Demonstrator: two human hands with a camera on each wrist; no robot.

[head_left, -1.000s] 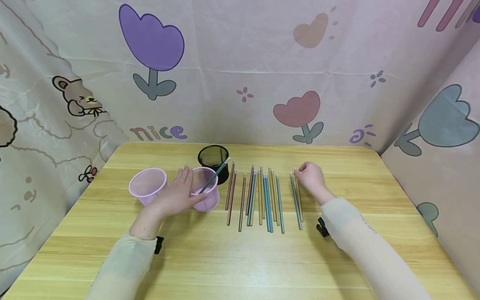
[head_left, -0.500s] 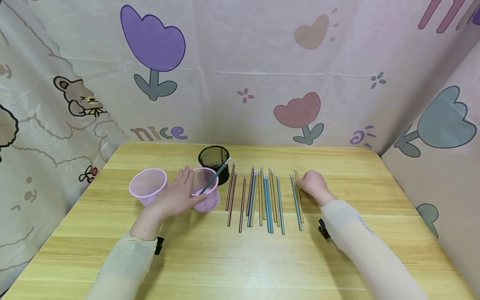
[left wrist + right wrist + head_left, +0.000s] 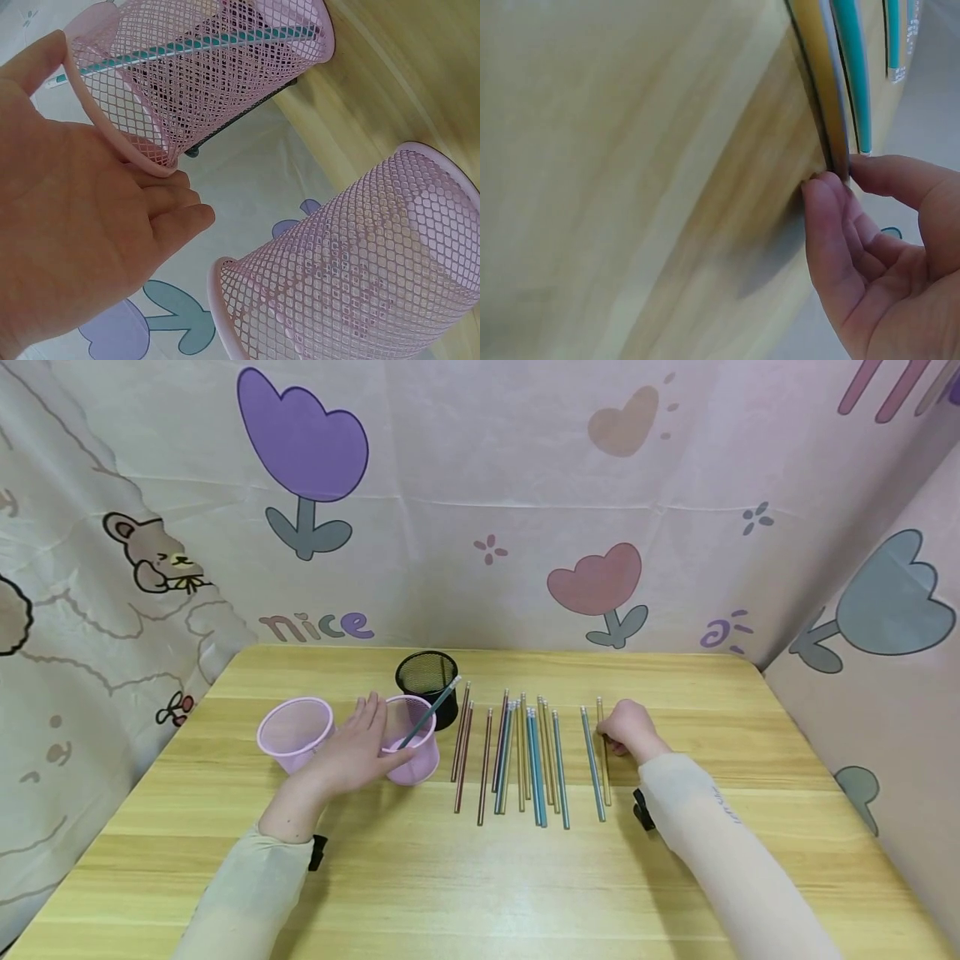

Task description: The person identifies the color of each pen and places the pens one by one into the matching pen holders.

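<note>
My left hand (image 3: 351, 752) grips the rim of a pink mesh pen cup (image 3: 415, 764), thumb and fingers spread round its side. A green pencil (image 3: 429, 714) leans inside that cup; its tip rises past the rim. At the right, my right hand (image 3: 630, 731) pinches a gold pencil (image 3: 604, 772) lying on the table, with thumb and fingertip on either side of it in the right wrist view. Close beside it lies a blue pencil (image 3: 593, 768). Several more red, gold and blue pencils (image 3: 537, 768) lie roughly parallel between the hands.
A second pink mesh cup (image 3: 296, 727) stands left of my left hand. Behind the gripped cup is a black mesh cup (image 3: 446, 710). The wooden table (image 3: 495, 893) backs onto a printed cloth (image 3: 450, 460), which also hangs at both sides.
My right hand has slid down the gold pencil from its far end, and the pencil now lies a little farther right. My left hand and the cups have stayed put.
</note>
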